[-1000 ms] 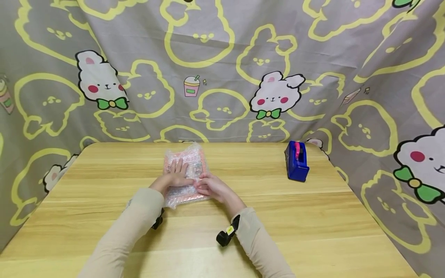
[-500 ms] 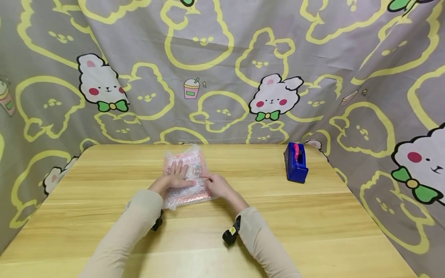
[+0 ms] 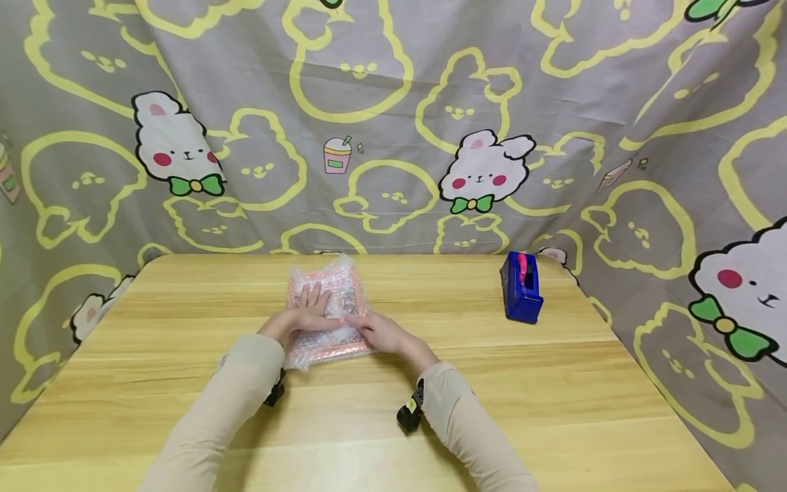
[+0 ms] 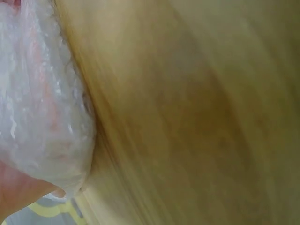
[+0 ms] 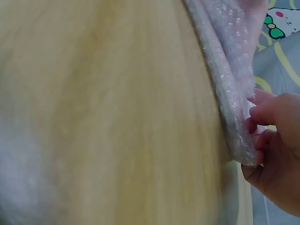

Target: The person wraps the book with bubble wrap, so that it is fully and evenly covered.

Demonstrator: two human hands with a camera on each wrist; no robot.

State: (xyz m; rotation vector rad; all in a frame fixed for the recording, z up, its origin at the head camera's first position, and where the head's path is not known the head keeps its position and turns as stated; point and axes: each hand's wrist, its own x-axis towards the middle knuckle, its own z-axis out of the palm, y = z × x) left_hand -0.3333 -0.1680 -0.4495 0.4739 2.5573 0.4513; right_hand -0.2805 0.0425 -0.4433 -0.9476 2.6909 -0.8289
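A flat, pinkish-orange rectangular item wrapped in clear bubble wrap (image 3: 332, 352) lies on the table, left of centre in the head view. My left hand (image 3: 304, 319) rests on top of it with straight fingers, the thumb stretched to the right. At the package's right edge, my right hand (image 3: 386, 333) has its fingers curled, close to the left thumb's tip. The right wrist view shows those curled fingers (image 5: 262, 112) gripping the edge of the bubble wrap (image 5: 229, 93). What exactly is inside the wrap is hard to make out.
A blue tape dispenser (image 3: 522, 290) with a pink roll stands at the back right of the wooden table (image 3: 492, 383). Behind the table and on both sides hangs a grey curtain (image 3: 393, 89) with cartoon rabbit prints.
My right hand first slid right from the package's top to its right edge, then came slightly back left toward the left thumb. The left hand has stayed on the package.
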